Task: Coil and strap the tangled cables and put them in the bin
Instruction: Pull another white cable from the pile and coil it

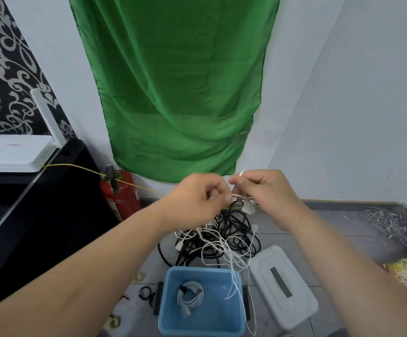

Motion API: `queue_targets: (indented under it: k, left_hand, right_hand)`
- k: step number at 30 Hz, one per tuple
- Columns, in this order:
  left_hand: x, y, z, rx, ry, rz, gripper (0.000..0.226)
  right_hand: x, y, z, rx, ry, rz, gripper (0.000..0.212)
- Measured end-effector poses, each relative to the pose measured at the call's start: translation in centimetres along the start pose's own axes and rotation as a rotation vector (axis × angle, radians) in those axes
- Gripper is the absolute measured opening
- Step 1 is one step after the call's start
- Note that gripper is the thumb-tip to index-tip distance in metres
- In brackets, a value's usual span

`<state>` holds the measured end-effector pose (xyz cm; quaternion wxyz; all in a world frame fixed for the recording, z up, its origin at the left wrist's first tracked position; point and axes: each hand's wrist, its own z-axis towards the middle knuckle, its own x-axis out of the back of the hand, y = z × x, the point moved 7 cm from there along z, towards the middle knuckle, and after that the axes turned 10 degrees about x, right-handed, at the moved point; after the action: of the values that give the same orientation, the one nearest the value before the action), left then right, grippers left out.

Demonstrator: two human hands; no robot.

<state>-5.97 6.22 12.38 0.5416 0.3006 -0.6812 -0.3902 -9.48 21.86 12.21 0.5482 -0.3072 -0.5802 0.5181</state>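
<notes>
In the head view, both hands are raised close together above the floor (331,229), in front of a green cloth (178,88) hung on the wall. The left hand (197,195) is curled, with its fingers closed on a thin white cable (240,197), and the right hand (265,193) pinches the same cable just beside it, a small loop of it showing above the right fingers. From the hands, loose white strands are seen hanging down, their lower ends trailing over the far rim of a blue bin (170,312) and partly into it. A coiled white cable (190,296), bound at one point by a dark strap, is laid on the bottom of the bin. Behind the bin, a tangle of black and white cables (224,237) is spread on the floor, directly below the hands. A white lid (282,285) is placed just to the right of the bin, and a few black loops (146,293) are scattered to its left. A red fire extinguisher (120,193) is stood against the wall at the left, with a yellow wire (75,167) stretched past it from a white router (15,154) set on a black cabinet (51,203). A heap of pale shreds (387,220) is seen at the far right.
</notes>
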Motion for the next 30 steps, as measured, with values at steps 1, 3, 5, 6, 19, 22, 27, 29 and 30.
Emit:
queue_targets:
  k: [1, 3, 5, 6, 19, 22, 27, 29, 30]
  left_hand:
    - [1.0, 0.6, 0.0, -0.054, 0.071, 0.015, 0.01]
    - [2.8, 1.6, -0.2, -0.18, 0.252, 0.166, 0.01]
    - [3.9, 1.7, -0.4, -0.215, 0.38, 0.185, 0.011]
    - [4.2, 1.4, -0.3, -0.178, 0.396, 0.12, 0.013]
    - [1.8, 0.5, 0.0, 0.065, 0.009, -0.416, 0.023]
    - [2.3, 0.3, 0.4, 0.056, -0.031, -0.44, 0.013]
    - [2.5, 0.4, 0.7, 0.053, -0.066, -0.522, 0.018]
    - [2.4, 0.3, 0.7, 0.052, -0.064, -0.495, 0.018]
    - [2.4, 0.2, 0.7, 0.054, -0.057, -0.469, 0.018]
  right_hand:
    - [-0.5, 0.0, -0.1, -0.019, -0.04, -0.015, 0.026]
    - [-1.5, 0.0, -0.2, -0.071, -0.103, 0.037, 0.029]
    - [-2.7, 0.0, -0.5, -0.115, -0.157, 0.145, 0.035]
    - [-3.2, -0.1, -0.5, -0.129, -0.176, 0.216, 0.037]
    - [-4.5, -1.8, -2.0, -0.229, -0.456, 0.769, 0.022]
    - [-4.5, -2.0, -2.1, -0.251, -0.52, 0.805, 0.028]
    - [-4.8, -1.8, -2.3, -0.341, -0.476, 0.737, 0.042]
    - [-5.0, -1.5, -2.7, -0.375, -0.498, 0.743, 0.038]
    - [-5.0, -1.4, -2.9, -0.396, -0.509, 0.748, 0.035]
